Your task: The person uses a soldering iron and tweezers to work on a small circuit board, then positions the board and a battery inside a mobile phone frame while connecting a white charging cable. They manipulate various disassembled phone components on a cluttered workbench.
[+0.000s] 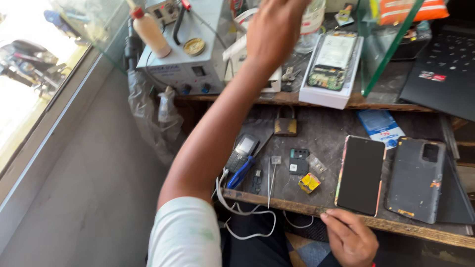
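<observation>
My left arm stretches up from the white sleeve (pixel 185 232) to the back shelf. My left hand (pixel 274 32) is raised near a white box (pixel 324 96) that holds an opened phone with its circuit board (pixel 327 76) showing; its fingertips are cut off by the top edge. My right hand (pixel 349 237) rests on the wooden front edge (pixel 277 205) of the workbench, fingers touching it, holding nothing. Just above it lies a phone with a dark screen (pixel 361 175) in a colourful case. A grey phone (pixel 415 180) lies face down beside it.
On the dark bench lie tweezers (pixel 271 180), a small keypad phone (pixel 242 151), a blue-handled tool (pixel 241 174), a padlock (pixel 286 126), small black parts (pixel 299 160) and a yellow piece (pixel 309 183). Behind stand a grey soldering unit (pixel 183 62), a bottle (pixel 148 29) and a laptop (pixel 445 69).
</observation>
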